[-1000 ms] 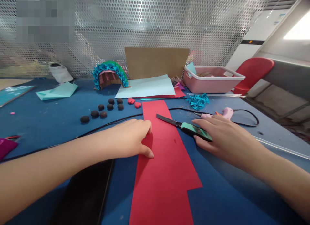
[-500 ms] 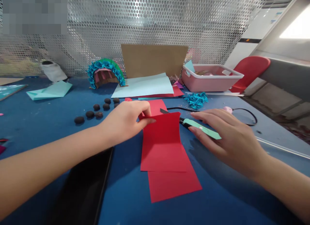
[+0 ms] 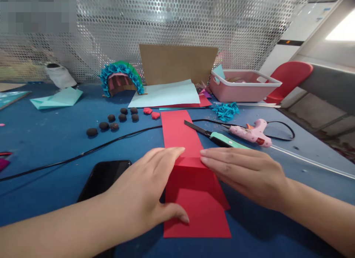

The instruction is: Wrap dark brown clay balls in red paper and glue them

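Note:
A long strip of red paper (image 3: 183, 137) lies on the blue table (image 3: 50, 139), folded over on itself near me. My left hand (image 3: 146, 191) lies flat and open on the left side of the fold, thumb on the paper's lower part. My right hand (image 3: 244, 173) lies flat and open on the right side, fingertips at the crease. A utility knife (image 3: 219, 137) with a green handle rests just beyond my right hand, its blade over the red strip's edge.
A pink glue gun (image 3: 251, 133) with a black cord lies right of the knife. A black phone (image 3: 102, 178) sits by my left arm. Dark balls (image 3: 112, 121), red bits, light blue paper (image 3: 166, 94), brown cardboard (image 3: 177, 63), a pink tray (image 3: 244, 89) and a paper arch (image 3: 120, 80) are further back.
My left hand lifted the near end of the red strip and folded it back, then both hands came down flat on the fold. My right hand left the knife.

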The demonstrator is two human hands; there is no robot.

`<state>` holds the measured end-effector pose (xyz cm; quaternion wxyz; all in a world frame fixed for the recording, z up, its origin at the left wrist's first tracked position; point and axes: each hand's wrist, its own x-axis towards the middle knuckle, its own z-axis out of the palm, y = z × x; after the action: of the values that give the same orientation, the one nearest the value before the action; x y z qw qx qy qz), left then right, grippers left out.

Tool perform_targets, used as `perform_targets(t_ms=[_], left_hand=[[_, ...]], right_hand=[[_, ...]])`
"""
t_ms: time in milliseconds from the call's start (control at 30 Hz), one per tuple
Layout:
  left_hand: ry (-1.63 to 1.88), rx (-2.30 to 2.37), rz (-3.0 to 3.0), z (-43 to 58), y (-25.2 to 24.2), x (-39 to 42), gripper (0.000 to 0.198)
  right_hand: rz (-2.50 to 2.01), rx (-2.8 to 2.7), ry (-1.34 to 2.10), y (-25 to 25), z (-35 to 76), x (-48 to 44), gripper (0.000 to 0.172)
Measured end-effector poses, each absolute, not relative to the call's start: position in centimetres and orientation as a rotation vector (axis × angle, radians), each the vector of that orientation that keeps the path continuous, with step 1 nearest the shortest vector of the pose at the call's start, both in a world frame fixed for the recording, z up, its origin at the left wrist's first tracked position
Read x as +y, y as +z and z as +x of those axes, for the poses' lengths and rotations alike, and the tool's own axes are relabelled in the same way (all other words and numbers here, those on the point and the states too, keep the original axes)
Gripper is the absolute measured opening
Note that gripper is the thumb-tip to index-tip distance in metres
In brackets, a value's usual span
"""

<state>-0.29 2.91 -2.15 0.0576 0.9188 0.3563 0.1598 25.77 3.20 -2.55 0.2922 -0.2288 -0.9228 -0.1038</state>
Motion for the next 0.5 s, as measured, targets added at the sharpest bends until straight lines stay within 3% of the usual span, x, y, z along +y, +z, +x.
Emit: perform_targets(t_ms=[133, 300, 400, 500], left_hand=[[0.632, 1.109, 2.889, -0.9, -2.2, 2.5, 0.076], [1.070, 0.855, 3.135, -1.0, -1.6, 1.7, 0.046], [0.913, 0.561, 3.134, -0.7, -1.8, 0.7, 0.027], [0.490, 0.516, 3.076, -0.7, -2.3, 0.3, 0.051]], right_hand=[[-0.715, -2.355, -0.344, -2.1, 25.9, 2.6, 0.025], [-0.678, -2.347, -0.521, -1.0, 25.8, 3.0, 0.036], [-0.826, -2.194, -0.535, -1.1, 25.1, 4.2, 0.027], [-0.902, -2.102, -0.420, -1.9, 24.4, 5.3, 0.021]])
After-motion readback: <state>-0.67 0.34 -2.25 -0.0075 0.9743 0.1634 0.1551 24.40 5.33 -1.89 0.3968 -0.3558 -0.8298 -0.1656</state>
